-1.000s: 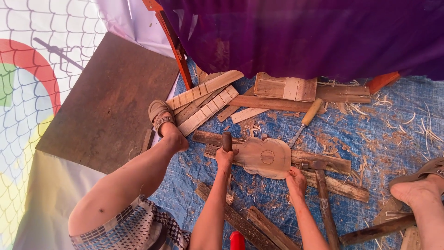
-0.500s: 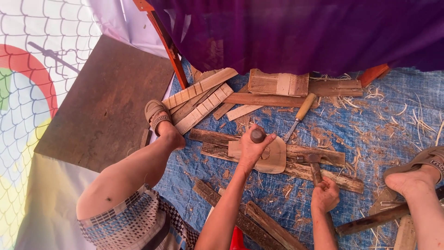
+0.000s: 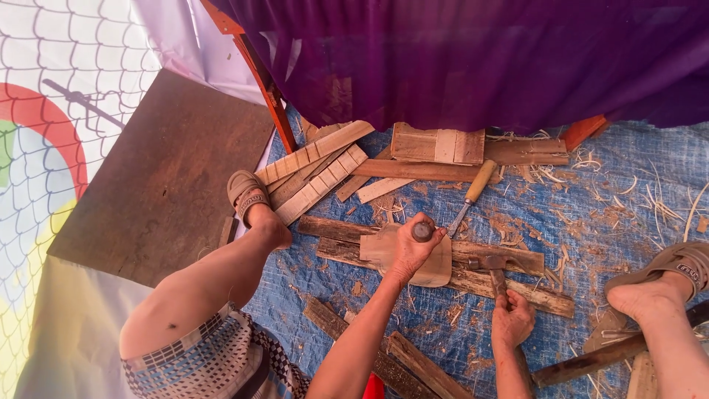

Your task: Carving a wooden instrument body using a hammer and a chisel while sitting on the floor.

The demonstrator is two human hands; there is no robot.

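Head view shows me the pale rounded wood piece (image 3: 436, 267) lying flat on two dark planks (image 3: 517, 258) that rest on the blue tarp (image 3: 628, 222), roughly midway between my two sandalled feet. My left hand (image 3: 413, 247) is closed in a fist around a dark-handled tool (image 3: 422, 232), held upright with its butt end facing the camera; the fist sits right over the wood piece and hides most of its left part. My right hand (image 3: 511, 319) is wrapped around the handle of a hammer (image 3: 493, 267), whose rusty head lies just to the right of the wood piece, over the planks.

Farther out, a chisel with a yellow handle (image 3: 473, 193) lies on the tarp just beyond the planks. Behind it is a heap of slats and offcuts (image 3: 325, 166) against a purple cloth (image 3: 480, 59). My left foot (image 3: 255, 203) rests at the tarp's edge beside a brown board (image 3: 155, 185); my right foot (image 3: 657, 281) is well apart on the far side. Shavings are scattered across the tarp.
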